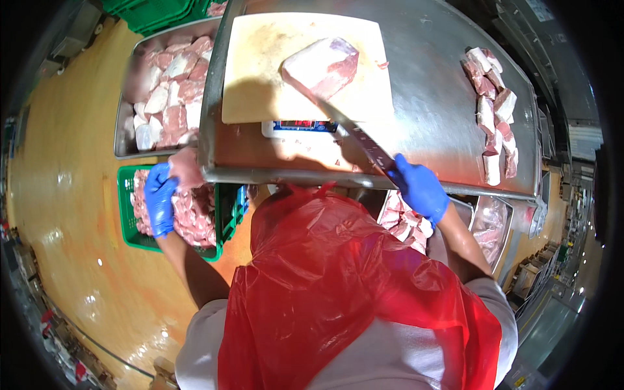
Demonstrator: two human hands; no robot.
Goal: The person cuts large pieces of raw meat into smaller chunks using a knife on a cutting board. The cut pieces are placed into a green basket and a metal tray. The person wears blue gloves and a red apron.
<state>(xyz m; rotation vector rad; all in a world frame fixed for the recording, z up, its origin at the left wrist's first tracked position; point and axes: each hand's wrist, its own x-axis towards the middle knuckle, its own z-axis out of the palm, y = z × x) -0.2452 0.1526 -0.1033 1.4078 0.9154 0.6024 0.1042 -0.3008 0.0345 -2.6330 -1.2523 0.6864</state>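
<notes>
My right hand (419, 190), in a blue glove, is closed round the handle of a long knife (367, 143). The blade slants up and left over the table edge, and its tip comes close to a block of raw meat (322, 65) with a white fat layer. That block lies on a cream cutting board (253, 97). My left hand (159, 198), also gloved in blue, is over a green crate (170, 247) of meat pieces. Its fingers are closed on a pale pink piece of meat (186, 168), partly blurred, beside the table corner.
A digital scale (299, 127) sits partly under the board. Steel tubs hold meat: one at left (119, 140), others below the table's right side. Cut meat pieces (497, 117) line the right of the steel table (435, 84). Green crates (153, 13) stand at the far left.
</notes>
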